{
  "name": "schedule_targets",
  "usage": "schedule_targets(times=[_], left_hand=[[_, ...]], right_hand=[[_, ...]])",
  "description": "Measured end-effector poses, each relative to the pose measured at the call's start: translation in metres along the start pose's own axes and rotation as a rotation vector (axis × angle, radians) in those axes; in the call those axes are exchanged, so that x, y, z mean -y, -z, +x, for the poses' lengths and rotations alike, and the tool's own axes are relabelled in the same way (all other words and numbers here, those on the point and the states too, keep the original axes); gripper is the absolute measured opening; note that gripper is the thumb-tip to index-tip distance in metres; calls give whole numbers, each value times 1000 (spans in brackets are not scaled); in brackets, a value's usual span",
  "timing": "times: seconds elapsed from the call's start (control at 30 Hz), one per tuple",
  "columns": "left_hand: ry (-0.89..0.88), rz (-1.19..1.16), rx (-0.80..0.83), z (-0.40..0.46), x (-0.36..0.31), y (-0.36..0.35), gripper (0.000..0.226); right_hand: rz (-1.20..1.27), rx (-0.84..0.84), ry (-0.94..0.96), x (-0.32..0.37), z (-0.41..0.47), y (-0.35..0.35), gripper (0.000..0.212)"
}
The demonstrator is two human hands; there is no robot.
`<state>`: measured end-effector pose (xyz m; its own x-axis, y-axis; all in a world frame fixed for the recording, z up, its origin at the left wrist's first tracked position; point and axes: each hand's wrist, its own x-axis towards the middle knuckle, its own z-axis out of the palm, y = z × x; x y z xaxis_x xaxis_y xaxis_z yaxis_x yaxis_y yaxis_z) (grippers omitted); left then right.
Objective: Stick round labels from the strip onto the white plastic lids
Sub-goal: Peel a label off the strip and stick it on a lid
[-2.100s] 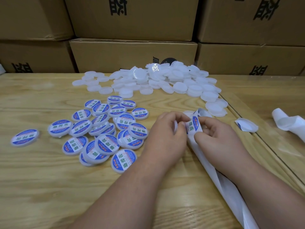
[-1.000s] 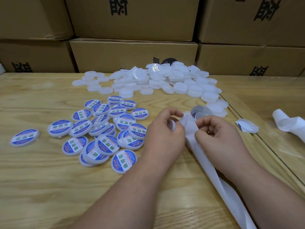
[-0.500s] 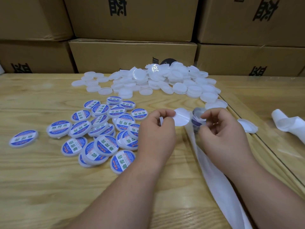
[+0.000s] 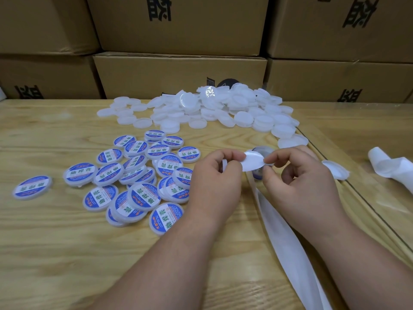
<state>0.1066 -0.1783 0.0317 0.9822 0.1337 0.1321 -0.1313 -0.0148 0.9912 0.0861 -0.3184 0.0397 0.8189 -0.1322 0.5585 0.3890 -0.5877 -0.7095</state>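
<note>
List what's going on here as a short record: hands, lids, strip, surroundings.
left hand: pinches the white round piece, probably a peeled label seen from the back
right hand: pinches the same piece's other edge
labelled lids: scattered left of the hands
plain white lids: heaped at the far side
backing strip: trails toward the viewer
table: light wood
cardboard boxes: stacked behind
</note>
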Motion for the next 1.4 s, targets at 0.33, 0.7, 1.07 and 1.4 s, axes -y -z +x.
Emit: schedule_targets(times=[0.33, 0.7, 1.07, 1.4], left_hand=[[-158, -226, 82, 3, 4, 0, 27], [-28, -249, 13, 10, 9, 0, 21], [89, -581, 192, 7, -4, 3, 34], [90, -517, 266, 7, -6, 0, 38]], right_hand=[[21, -75, -75, -2, 0, 0, 22], [558, 32, -451, 0, 6, 6, 20], [791, 286, -642, 2, 7, 6, 42], [705, 374, -617, -2, 5, 3, 20]])
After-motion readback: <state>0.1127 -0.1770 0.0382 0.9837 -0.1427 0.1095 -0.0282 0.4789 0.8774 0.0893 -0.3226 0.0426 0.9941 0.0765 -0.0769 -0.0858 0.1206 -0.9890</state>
